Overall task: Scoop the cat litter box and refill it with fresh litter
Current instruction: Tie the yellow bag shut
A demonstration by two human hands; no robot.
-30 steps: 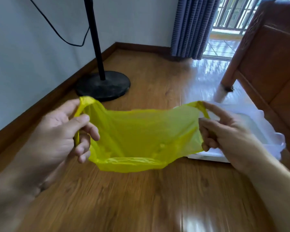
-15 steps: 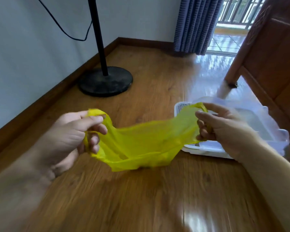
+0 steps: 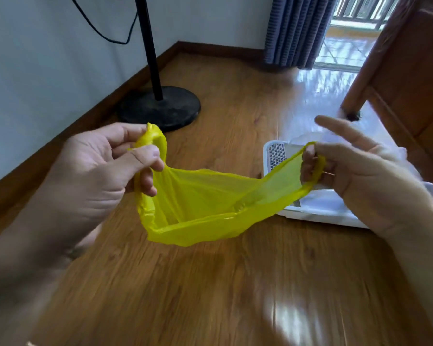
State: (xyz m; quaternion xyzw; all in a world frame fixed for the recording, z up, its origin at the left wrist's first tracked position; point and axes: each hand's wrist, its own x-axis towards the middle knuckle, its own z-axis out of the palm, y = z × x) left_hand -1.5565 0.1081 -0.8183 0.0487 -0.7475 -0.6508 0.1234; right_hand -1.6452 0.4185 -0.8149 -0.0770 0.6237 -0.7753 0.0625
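A thin yellow plastic bag (image 3: pixel 205 203) hangs stretched between my hands above the wooden floor, its mouth gaping toward me. My left hand (image 3: pixel 95 171) pinches one handle loop between thumb and fingers. My right hand (image 3: pixel 355 176) has the other handle hooked around its lower curled fingers, with the index finger pointing out straight. Behind my right hand sits the white litter box (image 3: pixel 275 156) on the floor, with a grilled corner and a clear plastic liner (image 3: pixel 320 203) over it. Most of the box is hidden by my right hand.
A black stand with a round base (image 3: pixel 160 108) and a hanging cable stands by the left wall. Wooden furniture (image 3: pixel 405 71) with a leg stands at the right, close to the litter box. A blue curtain (image 3: pixel 298 31) hangs by the balcony door.
The bag has gone from a flat stretched sheet to an opened mouth. My hands moved lower and nearer the litter box, and my right index finger has lifted off the handle.
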